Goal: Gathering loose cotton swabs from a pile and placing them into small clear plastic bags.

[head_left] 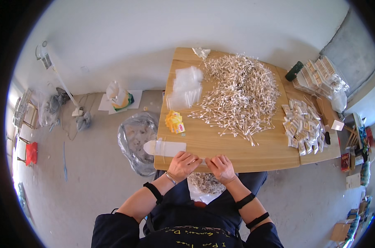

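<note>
My left hand [182, 166] and my right hand [221, 168] are close together over the table's near edge, fingers pinched. Between them stretches a small whitish plastic packet [203, 162], mostly covered by the fingers, so its contents cannot be made out. Just left of my left hand lies a white rectangular holder [173, 149] with a rounded end past the table edge. Beyond it sit small yellow cards [174, 121] and a spread of flat clear plastic bags [186, 88]. A large loose heap of cotton swabs [247, 93] covers the table's middle.
Filled clear packets [304, 126] are piled at the right, near stacked trays [319, 76], a dark green cylinder [294, 71] and a cardboard box [327, 113]. An open bag of swabs [206, 182] rests below the table edge at my lap. Left of the table stands a large clear plastic bag [138, 140].
</note>
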A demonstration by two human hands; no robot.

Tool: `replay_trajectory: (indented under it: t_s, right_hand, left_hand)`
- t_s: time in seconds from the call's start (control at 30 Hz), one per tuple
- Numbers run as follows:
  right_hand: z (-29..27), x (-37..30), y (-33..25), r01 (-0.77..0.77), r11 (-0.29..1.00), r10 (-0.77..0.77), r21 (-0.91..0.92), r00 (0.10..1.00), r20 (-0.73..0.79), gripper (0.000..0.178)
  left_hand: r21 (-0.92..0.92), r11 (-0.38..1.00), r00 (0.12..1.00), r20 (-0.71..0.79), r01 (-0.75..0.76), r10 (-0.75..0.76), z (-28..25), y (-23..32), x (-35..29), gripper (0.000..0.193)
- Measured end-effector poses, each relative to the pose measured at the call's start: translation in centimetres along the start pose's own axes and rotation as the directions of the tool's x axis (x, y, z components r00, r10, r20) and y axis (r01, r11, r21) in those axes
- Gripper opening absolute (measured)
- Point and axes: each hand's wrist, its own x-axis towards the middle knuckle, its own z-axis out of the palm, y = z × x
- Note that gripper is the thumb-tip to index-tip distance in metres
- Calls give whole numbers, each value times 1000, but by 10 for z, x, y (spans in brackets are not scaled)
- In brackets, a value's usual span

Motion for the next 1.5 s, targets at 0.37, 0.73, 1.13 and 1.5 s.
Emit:
replay_trajectory:
  t_s: [0.37,0.73,1.13,1.5]
  right_hand:
    - [-2,-1,0,39,998,-39,-40,999,8,27]
    - [2,-7,-3,-164,976,155,142,985,70,24]
    - [11,7,-3,-547,641,521,537,825,218,12]
    - [29,7,23,-739,65,484,670,611,627,6]
  left_hand:
    - [37,999,1000,-29,3,-1,7,5,0,25]
    - [-141,963,974,32,228,-226,12,9,0,25]
    - [-508,618,793,272,600,-546,15,4,9,16]
    - [-648,-62,492,633,759,-598,36,-14,-3,10]
